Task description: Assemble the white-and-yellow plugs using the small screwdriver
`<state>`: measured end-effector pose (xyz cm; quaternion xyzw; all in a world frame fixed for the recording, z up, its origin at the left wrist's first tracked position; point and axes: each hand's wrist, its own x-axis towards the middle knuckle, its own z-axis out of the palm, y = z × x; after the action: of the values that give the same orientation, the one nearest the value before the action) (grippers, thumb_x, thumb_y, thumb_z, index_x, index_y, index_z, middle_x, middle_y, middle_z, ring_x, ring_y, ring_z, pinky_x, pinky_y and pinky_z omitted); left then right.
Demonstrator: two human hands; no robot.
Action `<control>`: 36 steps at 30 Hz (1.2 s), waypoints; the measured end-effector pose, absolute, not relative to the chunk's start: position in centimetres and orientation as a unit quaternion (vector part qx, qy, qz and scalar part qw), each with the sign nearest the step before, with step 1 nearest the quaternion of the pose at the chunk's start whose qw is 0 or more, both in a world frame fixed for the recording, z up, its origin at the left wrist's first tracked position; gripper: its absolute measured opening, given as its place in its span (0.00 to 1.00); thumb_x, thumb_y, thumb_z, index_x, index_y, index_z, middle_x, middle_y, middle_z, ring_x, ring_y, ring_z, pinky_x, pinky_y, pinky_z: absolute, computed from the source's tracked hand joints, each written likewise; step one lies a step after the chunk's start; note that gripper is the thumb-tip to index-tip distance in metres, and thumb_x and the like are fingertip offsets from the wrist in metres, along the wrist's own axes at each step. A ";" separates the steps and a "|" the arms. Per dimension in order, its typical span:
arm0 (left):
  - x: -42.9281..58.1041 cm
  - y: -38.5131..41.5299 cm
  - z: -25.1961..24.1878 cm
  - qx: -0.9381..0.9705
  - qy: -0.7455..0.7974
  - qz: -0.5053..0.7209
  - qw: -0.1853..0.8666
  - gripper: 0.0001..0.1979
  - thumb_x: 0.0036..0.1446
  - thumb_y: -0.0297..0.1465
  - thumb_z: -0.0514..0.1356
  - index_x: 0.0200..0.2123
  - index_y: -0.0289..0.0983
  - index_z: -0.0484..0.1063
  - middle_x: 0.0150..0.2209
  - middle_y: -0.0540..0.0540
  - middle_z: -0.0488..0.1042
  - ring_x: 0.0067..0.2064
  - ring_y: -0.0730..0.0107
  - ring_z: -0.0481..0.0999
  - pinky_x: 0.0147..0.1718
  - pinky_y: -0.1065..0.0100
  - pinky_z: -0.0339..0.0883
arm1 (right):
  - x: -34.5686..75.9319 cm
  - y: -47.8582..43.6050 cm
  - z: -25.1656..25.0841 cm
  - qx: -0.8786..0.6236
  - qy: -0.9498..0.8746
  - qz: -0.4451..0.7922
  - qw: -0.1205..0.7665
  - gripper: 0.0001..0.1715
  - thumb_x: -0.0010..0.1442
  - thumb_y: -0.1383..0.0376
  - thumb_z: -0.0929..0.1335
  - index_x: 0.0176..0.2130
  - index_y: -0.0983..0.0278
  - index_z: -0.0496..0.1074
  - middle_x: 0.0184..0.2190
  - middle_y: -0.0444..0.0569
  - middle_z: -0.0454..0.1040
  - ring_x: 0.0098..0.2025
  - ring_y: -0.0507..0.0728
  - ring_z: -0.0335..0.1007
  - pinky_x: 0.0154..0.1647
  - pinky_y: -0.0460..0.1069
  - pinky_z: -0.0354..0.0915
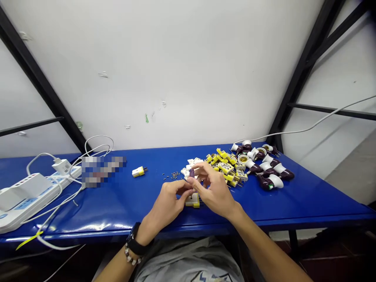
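A screwdriver with a short purple handle [192, 172] stands nearly upright in the fingers of my right hand [216, 190]. Below its tip lies a white and yellow plug [192, 201] on the blue table, prongs pointing right, partly covered by my hands. The thumb and fingertips of my left hand [170, 199] are pinched together just above the plug, by the lower end of the screwdriver; what sits between them is too small to tell. Small dark screws [175, 175] are scattered just beyond my left hand. White plastic pieces [188, 168] lie behind my right hand.
Yellow and white plug parts [227, 166] are heaped to the right. Several dark purple lamp holders [267, 168] with white collars lie farther right. A single plug [139, 171] sits left of the screws. A white power strip [35, 199] with cables occupies the left end of the blue table [117, 211].
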<state>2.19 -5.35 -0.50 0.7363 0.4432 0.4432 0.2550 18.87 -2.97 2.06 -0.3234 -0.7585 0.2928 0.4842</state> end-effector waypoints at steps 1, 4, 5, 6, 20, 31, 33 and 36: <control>2.1 -5.4 -0.5 0.741 0.443 0.437 0.252 0.10 0.62 0.29 0.58 0.35 0.37 0.80 0.32 0.46 0.82 0.32 0.65 0.80 0.34 0.70 0.71 | 18.9 -3.0 2.0 -0.313 -0.761 0.301 0.482 0.13 0.65 0.61 0.68 0.50 0.61 0.70 0.39 0.49 0.80 0.28 0.52 0.74 0.29 0.48 0.70; 1.9 -5.6 -0.5 0.755 0.441 0.420 0.244 0.11 0.62 0.27 0.57 0.37 0.37 0.81 0.34 0.45 0.82 0.34 0.65 0.80 0.36 0.69 0.71 | 18.9 -3.1 1.8 -0.305 -0.767 0.292 0.484 0.11 0.66 0.64 0.66 0.48 0.61 0.73 0.38 0.49 0.80 0.31 0.53 0.75 0.30 0.48 0.70; 1.9 -5.6 -0.5 0.755 0.442 0.418 0.244 0.10 0.62 0.28 0.58 0.38 0.38 0.81 0.36 0.44 0.82 0.36 0.63 0.80 0.38 0.68 0.71 | 18.9 -3.1 1.8 -0.309 -0.763 0.290 0.488 0.08 0.65 0.64 0.67 0.44 0.62 0.74 0.35 0.48 0.80 0.30 0.53 0.75 0.29 0.47 0.69; 1.9 -5.6 -0.6 0.752 0.443 0.419 0.250 0.09 0.61 0.29 0.59 0.39 0.38 0.80 0.37 0.44 0.82 0.38 0.62 0.80 0.40 0.68 0.71 | 18.8 -3.1 1.8 -0.315 -0.757 0.293 0.492 0.05 0.63 0.65 0.68 0.41 0.62 0.73 0.33 0.47 0.79 0.29 0.53 0.74 0.27 0.46 0.68; 1.9 -5.5 -1.4 0.781 0.458 0.377 0.195 0.11 0.62 0.26 0.57 0.35 0.39 0.81 0.33 0.45 0.82 0.34 0.64 0.80 0.34 0.70 0.65 | 18.7 -3.4 2.2 -0.309 -0.747 0.280 0.518 0.07 0.62 0.63 0.70 0.38 0.62 0.79 0.30 0.47 0.79 0.26 0.52 0.71 0.23 0.46 0.65; 1.7 -5.5 -1.6 0.794 0.450 0.371 0.173 0.13 0.64 0.26 0.54 0.36 0.39 0.79 0.35 0.44 0.82 0.36 0.64 0.80 0.36 0.69 0.66 | 18.8 -3.0 1.7 -0.311 -0.754 0.279 0.507 0.13 0.66 0.61 0.67 0.45 0.62 0.79 0.35 0.50 0.82 0.28 0.53 0.75 0.26 0.48 0.69; 1.7 -5.5 -1.6 0.782 0.453 0.384 0.187 0.10 0.63 0.27 0.56 0.37 0.39 0.79 0.36 0.44 0.82 0.37 0.63 0.80 0.35 0.70 0.67 | 18.8 -2.9 1.8 -0.315 -0.760 0.245 0.512 0.10 0.64 0.61 0.69 0.40 0.62 0.80 0.31 0.49 0.81 0.28 0.55 0.75 0.25 0.48 0.68; 1.7 -5.5 -1.7 0.761 0.463 0.400 0.214 0.07 0.62 0.31 0.60 0.37 0.40 0.79 0.35 0.44 0.81 0.35 0.64 0.80 0.34 0.70 0.69 | 18.7 -2.9 2.0 -0.320 -0.748 0.222 0.537 0.08 0.62 0.61 0.71 0.36 0.63 0.79 0.28 0.48 0.80 0.28 0.54 0.75 0.23 0.47 0.66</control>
<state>1.71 -5.48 -1.66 0.7612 0.4632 0.4000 0.2144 18.66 -2.87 1.98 -0.3200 -0.7482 0.2220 0.5371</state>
